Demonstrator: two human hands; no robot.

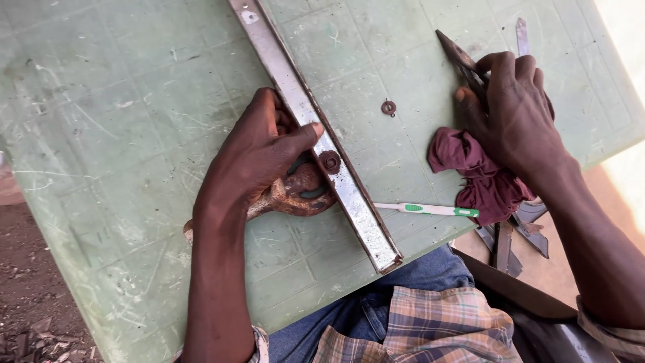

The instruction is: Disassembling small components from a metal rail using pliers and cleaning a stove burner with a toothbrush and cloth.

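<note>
- 2 hands in view: left hand (259, 151) at centre, right hand (514, 114) at upper right, well apart.
- 1 long flat metal bar (322, 138), running diagonally from the top edge down to the near edge of the green table (121, 101); lower end just over the table's near edge.
- Left grip closed around 1 rusty plier-like tool (295, 195), thumb pressed against the bar's side; tool's jaw touching the bar beside 1 rusty nut (330, 161) sitting on the bar.
- Right grip clamped on 1 dark pointed blade (460, 60), fingers curled over it, heel of hand resting on 1 maroon rag (480, 178).
- 1 small rusty washer (388, 107) loose on the table between the 2 hands.
- 1 white and green toothbrush (426, 210) lying between the bar and the rag, touching the rag.
- 1 thin metal strip (522, 37) beyond the right hand, top end cut off by the frame.
- Several dark metal pieces (517, 235) off the table's right corner, partly hidden by rag and forearm; count unclear.
- Most of the tool's handle hidden under the left palm.
- Open table to the left of the left hand.
</note>
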